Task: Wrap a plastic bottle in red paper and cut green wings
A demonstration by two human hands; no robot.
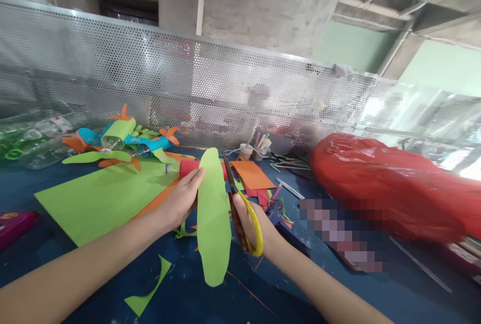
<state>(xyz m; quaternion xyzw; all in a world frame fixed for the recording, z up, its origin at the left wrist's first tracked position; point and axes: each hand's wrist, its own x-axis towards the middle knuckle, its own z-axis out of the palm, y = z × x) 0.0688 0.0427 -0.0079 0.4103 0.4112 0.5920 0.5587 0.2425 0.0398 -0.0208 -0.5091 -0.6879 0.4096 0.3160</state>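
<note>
My left hand (184, 196) pinches the left edge of a long green paper cutout (214, 218), which hangs upright with rounded ends. Yellow-handled scissors (255, 228) are in my right hand (250, 218), their dark blades pointing up along the cutout's right side. Whether the blades touch the paper I cannot tell. Behind the cutout lies a bottle wrapped in red paper (188, 167), its clear neck to the left and its middle hidden. A curved green scrap (148, 289) rests on the blue table below my left wrist.
Paper-covered bottle models with propellers (118, 136) and plastic bottles (37, 136) stand at the back left. A large green sheet (101, 198) lies before them. Orange paper (253, 174), cups of pens (261, 146) and a big red plastic bag (383, 183) are to the right. A perforated metal screen (169, 78) runs behind.
</note>
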